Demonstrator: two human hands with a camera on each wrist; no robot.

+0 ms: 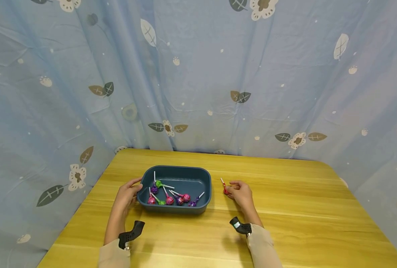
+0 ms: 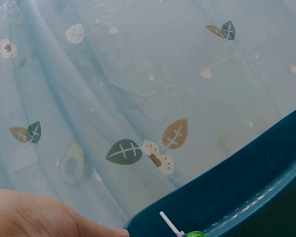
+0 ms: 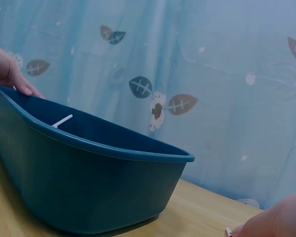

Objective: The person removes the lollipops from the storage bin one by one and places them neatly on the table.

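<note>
Blue curtain (image 1: 198,74) behind wood table (image 1: 285,197). R hand (image 1: 241,194) pinches red lollipop (image 1: 225,190), in from mid of table's back edge; L hand (image 1: 126,195) grips tub (image 1: 175,209), toward back-L corner. Best: snug R pinch, no squeezing; L steadies tub, no tilt, so other lollipops (image 1: 169,200) don't roll.

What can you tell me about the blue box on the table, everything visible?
The box is dark blue, rectangular with rounded corners, open-topped and apparently plastic. Its smooth walls narrow toward the base, and a lip runs round the rim. It sits upright on the wooden table, its long sides running left to right. The left hand holds its left end at the rim. Inside, wrapped lollipops lie mostly toward the near side and left.
</note>
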